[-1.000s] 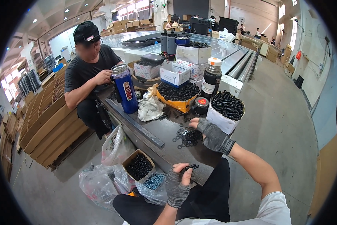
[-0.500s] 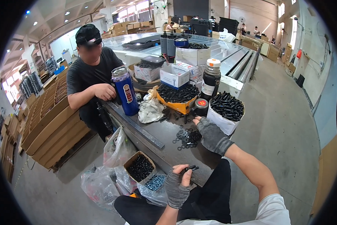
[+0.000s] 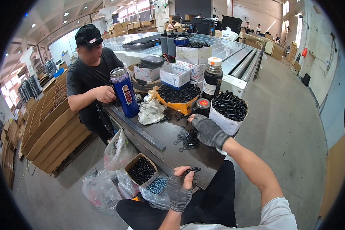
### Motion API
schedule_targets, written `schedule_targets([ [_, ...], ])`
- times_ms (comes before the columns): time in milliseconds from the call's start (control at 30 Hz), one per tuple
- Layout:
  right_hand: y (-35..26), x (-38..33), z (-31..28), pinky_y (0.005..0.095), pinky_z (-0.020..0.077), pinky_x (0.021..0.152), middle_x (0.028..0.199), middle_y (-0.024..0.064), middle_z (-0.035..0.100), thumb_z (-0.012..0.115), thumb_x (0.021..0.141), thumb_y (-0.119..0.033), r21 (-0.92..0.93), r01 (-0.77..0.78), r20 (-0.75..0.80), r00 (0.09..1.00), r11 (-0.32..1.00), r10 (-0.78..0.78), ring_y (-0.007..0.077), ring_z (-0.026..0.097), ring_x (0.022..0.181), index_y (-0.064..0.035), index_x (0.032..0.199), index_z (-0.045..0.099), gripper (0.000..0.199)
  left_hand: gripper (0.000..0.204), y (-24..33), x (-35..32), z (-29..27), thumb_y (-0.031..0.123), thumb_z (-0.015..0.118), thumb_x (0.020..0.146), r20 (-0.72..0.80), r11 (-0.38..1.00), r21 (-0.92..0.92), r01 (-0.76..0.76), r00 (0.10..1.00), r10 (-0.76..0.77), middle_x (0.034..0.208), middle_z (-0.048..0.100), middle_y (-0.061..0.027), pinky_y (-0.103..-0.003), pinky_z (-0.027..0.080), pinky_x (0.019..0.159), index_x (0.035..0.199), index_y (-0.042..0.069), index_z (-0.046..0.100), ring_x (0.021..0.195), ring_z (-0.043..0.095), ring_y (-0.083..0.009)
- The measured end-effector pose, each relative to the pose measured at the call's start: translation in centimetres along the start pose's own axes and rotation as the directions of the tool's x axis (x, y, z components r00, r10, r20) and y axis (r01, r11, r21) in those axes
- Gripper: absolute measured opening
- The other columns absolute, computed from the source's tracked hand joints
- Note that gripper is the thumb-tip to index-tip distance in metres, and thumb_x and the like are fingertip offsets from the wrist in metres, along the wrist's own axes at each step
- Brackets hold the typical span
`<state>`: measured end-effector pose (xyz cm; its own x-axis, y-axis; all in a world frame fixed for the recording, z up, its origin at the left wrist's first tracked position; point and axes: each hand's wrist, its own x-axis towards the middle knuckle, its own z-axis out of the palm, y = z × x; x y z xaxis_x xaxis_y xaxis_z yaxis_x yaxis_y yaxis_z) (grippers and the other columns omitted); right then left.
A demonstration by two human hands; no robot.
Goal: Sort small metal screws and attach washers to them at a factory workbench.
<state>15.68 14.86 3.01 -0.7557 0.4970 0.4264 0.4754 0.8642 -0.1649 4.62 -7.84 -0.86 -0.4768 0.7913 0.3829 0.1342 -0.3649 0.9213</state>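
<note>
My left hand [image 3: 180, 189], in a grey fingerless glove, is closed over my lap, pinching several black bolts [image 3: 193, 169] between thumb and fingers. My right hand [image 3: 207, 130], gloved the same way, is stretched low over the dark tabletop [image 3: 149, 132], palm down. Its bare fingertips are beside a few loose black bolts [image 3: 176, 114]; its underside is hidden. Black washers [image 3: 186, 140] lie scattered just left of that hand. Beyond it stand a white carton of black bolts [image 3: 229, 107] and an orange-edged bag of black bolts [image 3: 178, 95].
A blue bottle [image 3: 124, 92], white rag [image 3: 152, 112], metal bar [image 3: 136, 128], dark jar [image 3: 212, 78] and small lidded tin [image 3: 203, 104] crowd the table. Below its left edge sit a box of black parts [image 3: 141, 170] and plastic bags [image 3: 103, 189]. A co-worker [image 3: 94, 69] sits at left.
My right hand has moved slightly left and farther in, toward the loose bolts. My left hand keeps its bolts in nearly the same place. The view has shifted slightly.
</note>
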Motion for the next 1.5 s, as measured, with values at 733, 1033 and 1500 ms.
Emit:
schedule_targets([
  [733, -3.0, -0.4, -2.8, 0.0409, 0.0433, 0.106, 0.135, 0.0182, 0.056, 0.058, 0.08, -0.002, 0.123, 0.142, 0.157, 0.975, 0.982, -0.161, 0.0338, 0.053, 0.126, -0.0061, 0.128, 0.06, 0.048, 0.02, -1.0, -8.5, -7.0, 0.009, 0.071, 0.089, -0.17, 0.927, -0.152, 0.344, 0.914, -0.367, 0.093, 0.069, -0.0058, -0.028, 0.051, 0.077, 0.106, -0.001, 0.068, 0.081, 0.064, -0.0132],
  [1033, -11.6, 2.4, -6.4, 0.0428, 0.0491, 0.093, 0.113, 0.0175, 0.065, 0.063, 0.075, 0.005, 0.079, 0.409, -0.027, 0.912, 0.909, -0.408, 0.0341, 0.062, 0.106, -0.0049, 0.115, 0.064, 0.041, 0.026, -4.9, -9.8, -14.1, 0.021, 0.064, 0.092, -0.094, 0.806, -0.334, 0.488, 0.834, -0.544, 0.099, 0.067, -0.0038, -0.027, 0.048, 0.083, 0.108, 0.001, 0.068, 0.091, 0.06, -0.0116],
  [1500, -37.2, 20.9, 18.8, 0.0444, 0.0524, 0.085, 0.096, 0.0178, 0.069, 0.062, 0.081, -0.013, 0.308, 0.554, 0.584, 0.532, 0.774, -0.613, 0.0347, 0.067, 0.095, -0.0041, 0.095, 0.067, 0.018, 0.021, -11.2, -9.1, -28.6, 0.016, 0.07, 0.092, -0.05, 0.754, -0.466, 0.463, 0.837, -0.546, 0.091, 0.067, 0.0003, -0.023, 0.05, 0.074, 0.108, 0.003, 0.068, 0.082, 0.06, -0.0067],
])
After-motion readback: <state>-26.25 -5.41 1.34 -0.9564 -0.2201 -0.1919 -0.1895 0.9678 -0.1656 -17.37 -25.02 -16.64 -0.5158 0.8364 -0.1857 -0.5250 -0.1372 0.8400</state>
